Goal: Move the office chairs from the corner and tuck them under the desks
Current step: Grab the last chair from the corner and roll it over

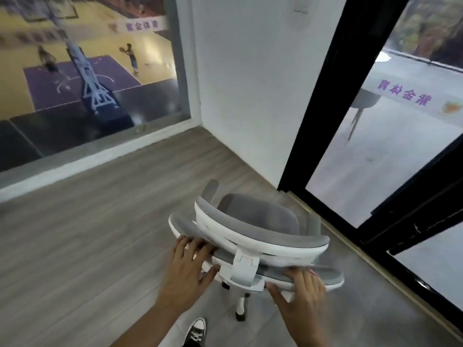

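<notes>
Now my left hand [186, 267] and right hand [300, 288] grip the white-and-grey office chair's [250, 234] backrest, apart. It stands near the right glass door [390, 151].

Both forearms were seen bare, with no sleeves, rings or wristbands worn on the left hand [186, 267] or the right hand [300, 294]. Below and between the hands, a black canvas lace-up sneaker with white toe cap and white laces [196, 333] was worn.

Chair base [240, 305] mostly hidden beneath the backrest, right hand [304, 294] blurred, shoe [196, 333] perhaps edge-cropped.
</notes>
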The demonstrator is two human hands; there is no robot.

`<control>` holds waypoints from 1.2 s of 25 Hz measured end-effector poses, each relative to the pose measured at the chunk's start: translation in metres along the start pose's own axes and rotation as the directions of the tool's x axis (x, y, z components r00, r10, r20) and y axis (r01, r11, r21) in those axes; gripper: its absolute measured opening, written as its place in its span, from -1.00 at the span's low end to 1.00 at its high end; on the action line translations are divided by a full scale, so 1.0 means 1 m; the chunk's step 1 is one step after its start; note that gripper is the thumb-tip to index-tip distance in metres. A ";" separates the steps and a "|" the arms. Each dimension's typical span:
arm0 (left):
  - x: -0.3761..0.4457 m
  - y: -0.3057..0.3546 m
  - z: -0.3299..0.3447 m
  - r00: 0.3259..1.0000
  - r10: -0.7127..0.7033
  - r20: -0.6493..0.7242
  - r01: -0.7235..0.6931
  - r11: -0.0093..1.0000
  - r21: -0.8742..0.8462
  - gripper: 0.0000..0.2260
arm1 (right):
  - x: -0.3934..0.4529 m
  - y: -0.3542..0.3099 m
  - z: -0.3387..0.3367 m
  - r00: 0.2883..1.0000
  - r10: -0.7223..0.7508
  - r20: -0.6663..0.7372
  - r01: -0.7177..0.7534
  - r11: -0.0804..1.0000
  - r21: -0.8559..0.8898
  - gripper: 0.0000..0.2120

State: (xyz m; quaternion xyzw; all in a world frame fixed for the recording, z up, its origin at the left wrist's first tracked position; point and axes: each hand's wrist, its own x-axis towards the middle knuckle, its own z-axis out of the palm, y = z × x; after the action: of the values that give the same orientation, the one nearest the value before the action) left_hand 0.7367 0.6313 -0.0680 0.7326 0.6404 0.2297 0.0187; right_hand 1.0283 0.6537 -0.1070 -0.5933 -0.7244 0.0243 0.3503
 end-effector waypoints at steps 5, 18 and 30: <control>-0.072 -0.018 -0.036 0.968 -0.243 -0.056 0.248 0.960 0.126 -0.65 | 0.005 -0.033 0.027 0.966 -0.235 0.111 0.219 0.965 0.145 -0.51; -0.324 -0.157 -0.169 0.661 -0.646 -0.381 0.733 0.665 0.145 -0.56 | -0.066 -0.319 0.136 0.661 -0.664 0.349 0.456 0.725 0.517 -0.57; -0.545 -0.323 -0.317 0.382 -0.761 -0.524 0.913 0.398 0.089 -0.59 | -0.205 -0.644 0.217 0.488 -0.805 0.337 0.501 0.575 0.647 -0.53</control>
State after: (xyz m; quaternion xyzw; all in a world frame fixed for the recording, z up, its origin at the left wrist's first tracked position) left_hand 0.2816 0.0880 -0.0592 0.2193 0.9439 0.2078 -0.1333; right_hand 0.3801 0.3663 -0.0781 -0.1147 -0.9393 0.2440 0.2122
